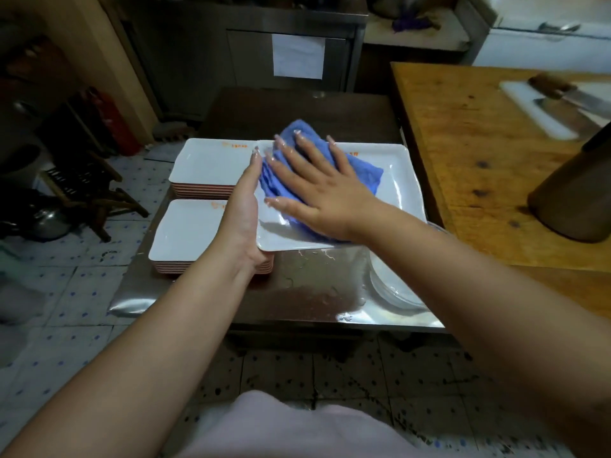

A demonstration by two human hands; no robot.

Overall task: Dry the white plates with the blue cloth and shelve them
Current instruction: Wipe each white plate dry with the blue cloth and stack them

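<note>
A white rectangular plate (396, 180) is held above a steel table (314, 292). My left hand (243, 206) grips its left edge, thumb on the rim. My right hand (317, 190) lies flat with fingers spread, pressing a crumpled blue cloth (363, 173) onto the plate's face. Two stacks of white plates with pinkish undersides stand to the left: a far stack (208, 163) and a near stack (185, 229), partly hidden by my left wrist.
Clear glass dishes (390, 285) sit at the table's right edge under my right forearm. A wooden counter (479, 160) on the right carries a white cutting board with cleavers (555, 100) and a brown canister (575, 196). A steel cabinet (264, 51) stands behind.
</note>
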